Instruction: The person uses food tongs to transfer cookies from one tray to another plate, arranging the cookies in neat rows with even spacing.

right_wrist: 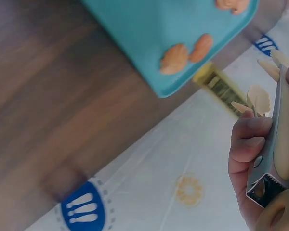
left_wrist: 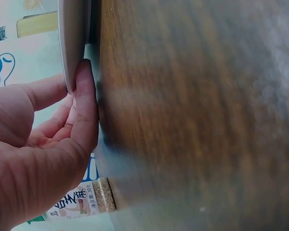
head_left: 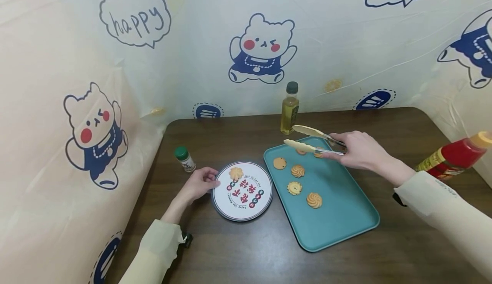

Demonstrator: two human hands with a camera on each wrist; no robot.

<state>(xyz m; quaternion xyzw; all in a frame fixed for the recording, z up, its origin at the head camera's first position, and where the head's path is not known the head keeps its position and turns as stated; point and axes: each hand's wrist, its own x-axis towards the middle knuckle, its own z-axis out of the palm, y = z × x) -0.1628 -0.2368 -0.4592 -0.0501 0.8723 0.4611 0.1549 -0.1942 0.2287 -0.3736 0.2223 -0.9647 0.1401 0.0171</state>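
Observation:
My left hand [head_left: 200, 183] pinches the left rim of a round white plate [head_left: 234, 211] with red lettering. In the left wrist view the thumb is on the plate's face and the fingers [left_wrist: 85, 113] are behind its rim. One flower-shaped cookie [head_left: 236, 173] lies near the plate's upper edge. My right hand [head_left: 357, 149] grips metal tongs [head_left: 301, 146] with cream tips spread apart, nothing between them. The tongs hang over the far end of a teal tray [head_left: 342, 211]. Several cookies lie on the tray, among them a swirled cookie [head_left: 314, 200] and a round cookie [head_left: 279, 163].
A bottle of yellow oil [head_left: 289, 115] stands behind the tray. Left of the plate is a small green-capped seasoning jar [head_left: 185, 160]. A red bottle with a yellow cap [head_left: 453, 158] stands at the right, beside my right forearm. A printed curtain [head_left: 192, 62] surrounds the brown table [head_left: 246, 254].

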